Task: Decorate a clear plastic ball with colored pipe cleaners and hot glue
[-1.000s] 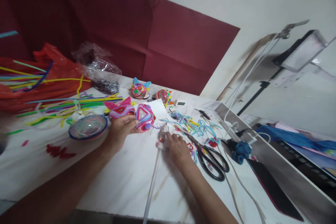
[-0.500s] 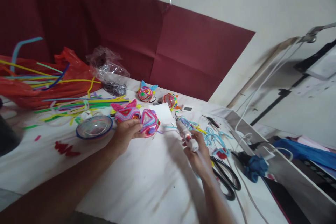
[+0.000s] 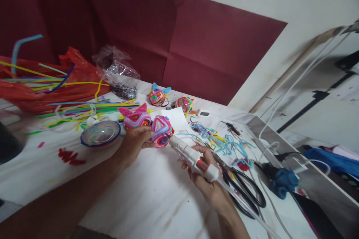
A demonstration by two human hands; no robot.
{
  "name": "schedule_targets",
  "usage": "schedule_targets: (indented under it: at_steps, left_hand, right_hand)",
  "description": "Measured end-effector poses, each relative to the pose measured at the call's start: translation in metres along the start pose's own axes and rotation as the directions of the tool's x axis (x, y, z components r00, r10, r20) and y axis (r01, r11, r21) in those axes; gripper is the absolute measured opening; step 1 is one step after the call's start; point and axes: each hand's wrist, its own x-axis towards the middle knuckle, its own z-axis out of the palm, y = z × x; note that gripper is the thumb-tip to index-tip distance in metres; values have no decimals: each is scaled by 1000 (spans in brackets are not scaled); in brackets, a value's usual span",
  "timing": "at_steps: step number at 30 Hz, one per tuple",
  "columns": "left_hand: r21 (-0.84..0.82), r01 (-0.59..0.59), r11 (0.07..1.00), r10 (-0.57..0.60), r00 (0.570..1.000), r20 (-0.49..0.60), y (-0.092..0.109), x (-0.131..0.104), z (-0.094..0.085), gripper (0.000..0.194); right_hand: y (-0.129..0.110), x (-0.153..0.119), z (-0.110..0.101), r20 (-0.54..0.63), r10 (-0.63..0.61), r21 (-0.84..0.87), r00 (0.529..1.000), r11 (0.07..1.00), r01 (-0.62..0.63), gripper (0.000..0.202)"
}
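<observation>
My left hand (image 3: 138, 137) grips a round ornament (image 3: 162, 131) wound in pink, blue and purple pipe cleaners, holding it by its left side. In my right hand (image 3: 206, 171) is a white hot glue gun (image 3: 190, 155) with a small orange-red light. Its nozzle is at the ornament's right side; whether it touches, I cannot tell. Just behind my left fingers sits another wrapped ornament (image 3: 136, 119) with pink ears. A clear bowl with a blue rim (image 3: 100, 135) stands left of my left hand. Black-handled scissors (image 3: 246, 188) lie beside my right hand.
Two more wrapped ornaments, one with blue ears (image 3: 157, 96) and one beside it (image 3: 183, 104), stand at the back near white paper (image 3: 178, 117). Loose pipe cleaners (image 3: 221, 138) lie right. A red plastic bag (image 3: 75, 93) holds more. Cables run along the right edge.
My right hand has brought the glue gun left and tilted its nozzle to the ornament. My left hand still holds the ornament in nearly the same place. The view has shifted slightly.
</observation>
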Motion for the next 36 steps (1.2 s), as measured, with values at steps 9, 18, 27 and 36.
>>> schedule_targets:
  at_steps: [9, 18, 27, 36]
  left_hand:
    - [0, 13, 1000, -13, 1000, 9, -1, -3, 2, 29]
    - [-50, -5, 999, 7, 999, 31, 0, -4, 6, 18]
    - [-74, 14, 997, -10, 999, 51, 2, -7, 6, 19]
    - [-40, -14, 999, 16, 999, 46, 0, -7, 6, 19]
  right_hand:
    - [4, -3, 13, 78, -22, -78, 997, 997, 28, 50]
    - [-5, -5, 20, 74, 2, -194, 997, 981, 13, 47]
    - [-9, -7, 23, 43, 22, -218, 999, 976, -12, 50]
    - [-9, -8, 22, 12, 7, -221, 1000, 975, -4, 47]
